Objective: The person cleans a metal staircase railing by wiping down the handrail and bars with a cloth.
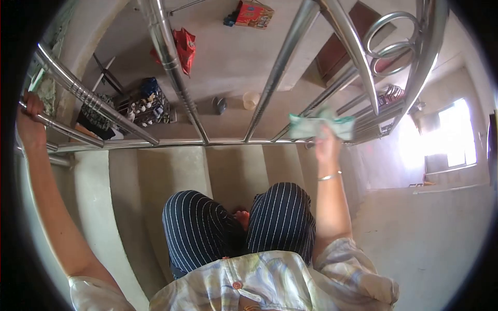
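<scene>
At the far left, my left hand (32, 116) is wrapped round a metal bar of the stair railing (83, 136). My right hand (327, 147), with a bangle (330, 177) on the wrist, grips a pale cloth with green edges (337, 127). The cloth lies against the lower right part of the railing and is partly smeared by motion. Several shiny steel bars rise in front of me, with ring ornaments (391, 35) at the upper right. My knees in striped trousers (194, 223) are bent above the steps.
Concrete steps (124, 207) run beneath me. Past the railing, the lower floor holds a shoe rack (148, 106), a red bag (185, 49), a red box (254, 14), a pale bucket (250, 100) and a dark object (219, 105). A bright window (456, 137) is at right.
</scene>
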A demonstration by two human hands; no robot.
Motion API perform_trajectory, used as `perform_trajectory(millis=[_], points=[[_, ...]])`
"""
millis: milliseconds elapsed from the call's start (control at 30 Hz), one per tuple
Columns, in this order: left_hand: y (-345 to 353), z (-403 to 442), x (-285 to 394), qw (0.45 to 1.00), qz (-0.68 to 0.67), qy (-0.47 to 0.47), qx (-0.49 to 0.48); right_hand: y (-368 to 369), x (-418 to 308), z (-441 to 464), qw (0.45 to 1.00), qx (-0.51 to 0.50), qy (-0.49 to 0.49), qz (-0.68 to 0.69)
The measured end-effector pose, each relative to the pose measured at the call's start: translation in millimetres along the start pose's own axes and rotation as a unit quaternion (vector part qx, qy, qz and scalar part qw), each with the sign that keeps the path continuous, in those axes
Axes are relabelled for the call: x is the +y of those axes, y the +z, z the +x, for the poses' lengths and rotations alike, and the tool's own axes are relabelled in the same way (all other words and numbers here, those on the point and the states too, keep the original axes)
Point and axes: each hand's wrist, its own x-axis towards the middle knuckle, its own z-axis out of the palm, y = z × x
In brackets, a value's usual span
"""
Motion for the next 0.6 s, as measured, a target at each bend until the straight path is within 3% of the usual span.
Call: perform_trajectory(millis=[67,133,200,233,267,333,367,467,533,600], points=[[-14.7,7.3,-0.4,1.000,0.022,-0.008,-0.004,5.0,-41.9,0.8,0.988,0.062,-0.137,0.018],[3.5,-2.4,2.1,0.999,0.020,-0.009,-0.023,22.1,-70.7,2.7,0.974,0.073,-0.193,-0.090],[64.4,-27.4,10.8,0.982,0.059,0.031,0.177,31.1,-69.2,29.6,0.959,0.031,-0.248,-0.133],[-43.8,21.1,0.3,0.997,0.008,-0.019,-0.077,34.9,-61.3,45.2,0.927,0.037,-0.311,-0.204],[-43.3,20.0,1.1,0.997,0.011,-0.020,-0.079,33.8,-51.4,56.8,0.887,0.042,-0.371,-0.273],[-31.2,11.7,4.6,0.998,0.005,0.017,-0.060,8.9,-26.6,80.1,0.896,0.045,-0.341,-0.280],[-21.5,8.3,8.8,0.998,0.053,0.032,-0.001,-3.7,-10.0,92.5,0.904,0.045,-0.315,-0.286],[-28.2,9.7,8.2,0.998,0.059,0.019,-0.003,-29.8,44.8,90.4,0.920,0.057,-0.273,-0.277],[-39.3,14.1,10.6,0.998,0.061,0.011,-0.003,-66.4,99.6,98.8,0.930,0.108,-0.187,-0.299],[-39.4,18.2,20.1,0.998,0.060,0.010,-0.001,-87.3,119.9,90.1,0.929,0.075,-0.079,-0.354]])
